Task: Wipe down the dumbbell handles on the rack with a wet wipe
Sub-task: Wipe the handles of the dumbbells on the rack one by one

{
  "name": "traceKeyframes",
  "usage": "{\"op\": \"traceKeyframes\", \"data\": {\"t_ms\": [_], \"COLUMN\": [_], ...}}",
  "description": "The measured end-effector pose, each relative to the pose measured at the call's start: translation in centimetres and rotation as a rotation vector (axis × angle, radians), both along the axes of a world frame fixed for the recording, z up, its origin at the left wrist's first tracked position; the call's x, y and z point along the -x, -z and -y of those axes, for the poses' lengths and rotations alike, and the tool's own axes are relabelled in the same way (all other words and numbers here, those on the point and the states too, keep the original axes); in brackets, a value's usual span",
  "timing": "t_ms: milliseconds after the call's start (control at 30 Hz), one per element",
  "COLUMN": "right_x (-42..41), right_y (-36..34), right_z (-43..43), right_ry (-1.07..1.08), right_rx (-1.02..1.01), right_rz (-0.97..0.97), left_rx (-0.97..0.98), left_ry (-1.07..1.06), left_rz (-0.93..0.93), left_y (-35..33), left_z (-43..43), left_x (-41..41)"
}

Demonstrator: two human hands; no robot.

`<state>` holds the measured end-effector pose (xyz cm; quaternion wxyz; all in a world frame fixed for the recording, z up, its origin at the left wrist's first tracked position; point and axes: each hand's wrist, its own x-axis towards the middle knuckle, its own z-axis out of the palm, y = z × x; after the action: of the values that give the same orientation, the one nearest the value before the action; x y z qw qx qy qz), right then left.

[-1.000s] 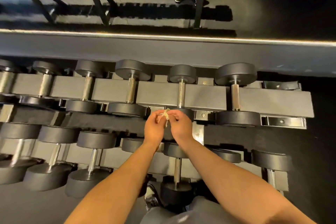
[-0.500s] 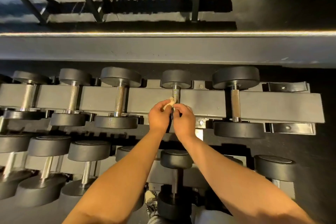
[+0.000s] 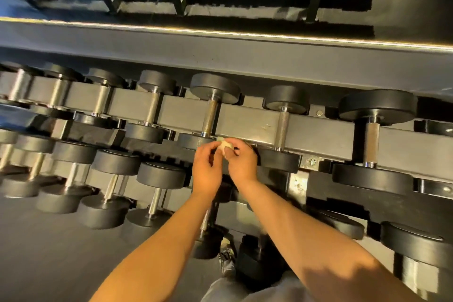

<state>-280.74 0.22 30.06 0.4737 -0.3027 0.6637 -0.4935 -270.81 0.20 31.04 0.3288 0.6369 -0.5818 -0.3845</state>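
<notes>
From the head camera, the right hand (image 3: 241, 162) pinches a small, crumpled, pale wet wipe (image 3: 224, 145) at the front edge of the grey steel rack (image 3: 250, 125), between two knurled metal dumbbell handles (image 3: 209, 117). The left hand (image 3: 207, 170) curls beside the wad; whether it grips it cannot be told.

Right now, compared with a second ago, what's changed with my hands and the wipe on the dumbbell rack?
The left hand and right hand drew the wipe off the dumbbell handle where it was half a second ago, back and leftward to the front edge of the rack rail. The right hand still pinches the wipe, now bunched. The dumbbells stayed put.
</notes>
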Motion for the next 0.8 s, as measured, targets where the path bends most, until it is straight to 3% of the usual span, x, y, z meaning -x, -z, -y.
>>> {"op": "traceKeyframes", "data": {"t_ms": [100,200,300,400,500,633,800], "right_x": [-2.9,-4.7,-6.5,-8.2,-7.5,-6.1,-7.6], "right_y": [0.1,-0.2,-1.1,-2.2,-1.9,-0.6,-1.9], "right_z": [0.6,1.3,2.2,3.0,2.9,1.6,2.4], "right_ry": [0.075,0.094,-0.02,-0.064,-0.099,0.107,0.036], "right_rx": [-0.032,-0.035,0.058,0.088,0.068,-0.008,0.042], "right_rz": [-0.09,-0.183,-0.319,-0.325,-0.415,-0.341,-0.168], "left_rx": [0.097,0.088,0.116,0.234,0.132,0.132,0.256], "left_ry": [-0.051,0.041,0.089,0.069,0.071,0.128,0.367], "left_rz": [0.207,0.349,0.304,0.217,0.199,0.225,0.216], "left_y": [0.5,1.3,1.2,0.4,0.4,1.3,1.5], "left_z": [0.4,1.0,1.1,1.7,2.3,2.5,3.4], "left_x": [-3.2,-5.3,-6.1,-6.7,-7.4,-8.2,-7.6]}}
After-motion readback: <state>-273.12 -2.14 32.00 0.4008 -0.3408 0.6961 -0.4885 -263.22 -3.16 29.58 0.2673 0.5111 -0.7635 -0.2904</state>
